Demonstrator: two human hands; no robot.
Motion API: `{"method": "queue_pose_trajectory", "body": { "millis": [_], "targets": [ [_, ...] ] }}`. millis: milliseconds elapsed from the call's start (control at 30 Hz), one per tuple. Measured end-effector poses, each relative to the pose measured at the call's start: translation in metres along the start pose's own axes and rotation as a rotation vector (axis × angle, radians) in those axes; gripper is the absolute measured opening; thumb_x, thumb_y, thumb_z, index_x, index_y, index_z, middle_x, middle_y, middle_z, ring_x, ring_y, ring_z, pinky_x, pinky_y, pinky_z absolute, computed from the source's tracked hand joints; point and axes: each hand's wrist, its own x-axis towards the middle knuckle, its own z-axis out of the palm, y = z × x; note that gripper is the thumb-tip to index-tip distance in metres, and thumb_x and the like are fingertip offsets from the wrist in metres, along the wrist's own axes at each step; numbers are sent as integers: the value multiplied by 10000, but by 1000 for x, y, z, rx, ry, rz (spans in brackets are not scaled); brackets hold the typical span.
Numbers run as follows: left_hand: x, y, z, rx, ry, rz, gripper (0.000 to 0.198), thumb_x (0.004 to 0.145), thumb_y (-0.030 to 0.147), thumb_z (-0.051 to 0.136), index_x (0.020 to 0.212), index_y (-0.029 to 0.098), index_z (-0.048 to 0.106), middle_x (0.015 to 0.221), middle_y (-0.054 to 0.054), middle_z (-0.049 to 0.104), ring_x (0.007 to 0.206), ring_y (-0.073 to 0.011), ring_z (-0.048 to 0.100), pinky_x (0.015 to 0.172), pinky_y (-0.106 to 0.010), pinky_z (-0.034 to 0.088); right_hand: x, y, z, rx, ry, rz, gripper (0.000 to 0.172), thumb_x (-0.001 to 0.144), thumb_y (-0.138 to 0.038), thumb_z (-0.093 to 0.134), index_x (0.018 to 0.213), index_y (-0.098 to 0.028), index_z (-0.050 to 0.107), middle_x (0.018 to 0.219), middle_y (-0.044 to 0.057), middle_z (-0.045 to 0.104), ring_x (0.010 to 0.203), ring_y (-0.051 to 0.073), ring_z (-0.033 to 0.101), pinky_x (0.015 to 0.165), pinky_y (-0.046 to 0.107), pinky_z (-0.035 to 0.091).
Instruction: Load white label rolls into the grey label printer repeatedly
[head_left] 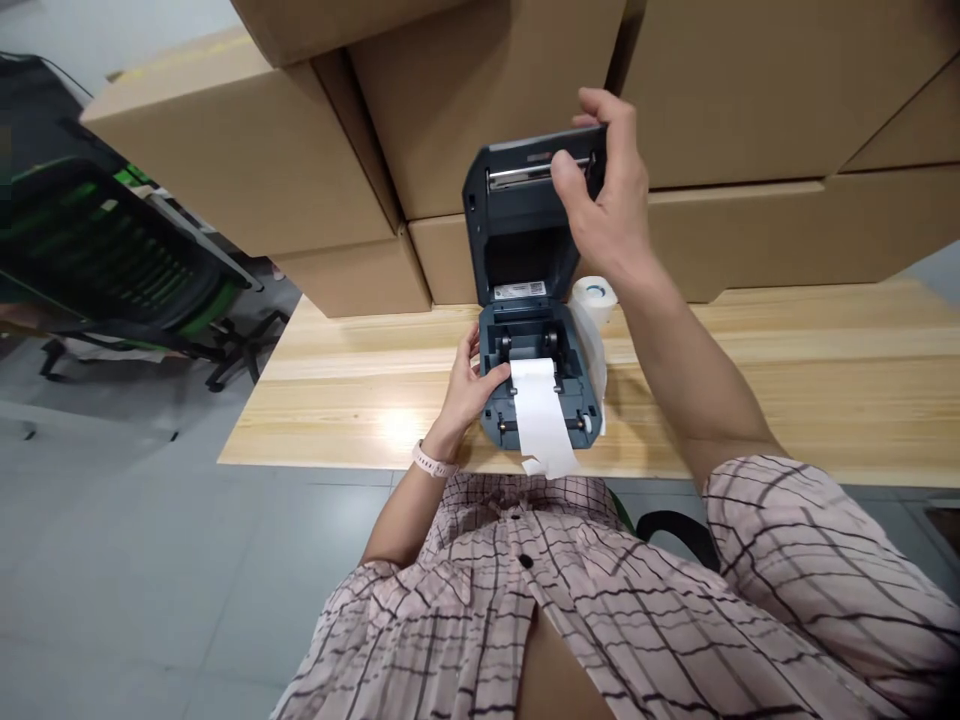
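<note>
Gripping the raised lid [523,218], apparently to stop it dropping, the right hand [611,195] is above the printer [529,311] by the desk's [337,385] near edge, while the left hand [469,390] clasps its side, seemingly for steadiness, thumb beside the paper [541,415].

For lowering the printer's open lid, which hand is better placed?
Likely the right hand: it grips the raised lid, while the left hand sits lower, at the printer base beside the paper.
</note>
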Motion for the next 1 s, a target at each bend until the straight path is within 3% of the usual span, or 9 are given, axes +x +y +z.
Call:
{"method": "queue_pose_trajectory", "body": {
  "millis": [167, 267, 367, 467, 533, 600, 733, 833, 1000],
  "targets": [
    [-1, -1, 0, 13, -1, -2, 907, 850, 429, 805, 1646, 259, 407, 1717, -177, 467, 1542, -347, 500, 1236, -520, 476, 8, 11, -10, 77, -95, 10, 681, 1111, -556, 512, 1694, -379, 208, 1823, -40, 336, 1664, 229, 330, 1404, 511, 240],
    [-1, 1, -2, 69, -2, 8, 896, 865, 440, 788, 1654, 264, 404, 1695, -171, 498, 1527, -344, 511, 1198, -506, 504, -16, 3, -13, 59, 21, -41, 640, 1093, -460, 561, 1664, -364, 288, 1806, 17, 367, 1712, 278, 238, 1402, 592, 211],
    [1, 14, -6, 226, -26, -27, 896, 878, 405, 751, 1677, 245, 380, 1635, -175, 568, 1399, -340, 608, 1089, -488, 560, -57, -11, -10, 22, 109, -163, 297, 1095, -377, 497, 1351, -270, 602, 1522, 123, 663, 1514, 337, 531, 1278, 604, 402],
    [7, 35, -10, 571, -50, -61, 876, 892, 431, 730, 1681, 218, 415, 1496, -187, 675, 1205, -356, 697, 997, -494, 568, -95, -19, -3, -4, -331, -185, 253, 1082, -331, 446, 1159, -226, 663, 1153, 120, 793, 1065, 312, 731, 1003, 525, 563],
    [10, 48, -13, 805, -98, -86, 859, 923, 473, 686, 1695, 210, 415, 1321, -175, 757, 1104, -371, 727, 962, -497, 552, -108, -18, 3, -34, -656, -164, 299, 1081, -335, 423, 1221, -208, 655, 1091, 120, 798, 1016, 314, 722, 972, 508, 549],
    [13, 57, -15, 945, -164, -102, 847, 958, 487, 618, 1718, 198, 382, 1113, -141, 796, 1013, -369, 738, 912, -475, 538, -112, -14, 9, -46, -820, -181, 345, 1091, -346, 389, 1279, -202, 640, 1077, 133, 795, 1078, 329, 699, 1025, 518, 517],
    [13, 60, -23, 915, -277, -22, 850, 965, 360, 509, 1758, 160, 276, 830, -46, 736, 803, -276, 684, 793, -379, 488, -105, -9, 16, -80, -983, -195, 396, 1091, -378, 378, 1341, -213, 637, 1031, 141, 786, 974, 327, 692, 965, 510, 523],
    [11, 55, -29, 802, -312, 17, 867, 942, 285, 481, 1764, 139, 247, 711, 9, 652, 670, -218, 582, 732, -345, 438, -96, -9, 10, 51, -1051, -185, 430, 1070, -410, 439, 1406, -225, 632, 1217, 156, 784, 1067, 338, 714, 984, 521, 537],
    [8, 47, -29, 689, -233, 7, 831, 932, 291, 512, 1734, 151, 347, 684, 25, 601, 645, -197, 506, 726, -351, 409, -95, 0, -47, 547, -987, -84, 448, 987, -516, 680, 1389, -319, 679, 1336, 61, 767, 1234, 270, 727, 1060, 437, 581]
  ]
}}
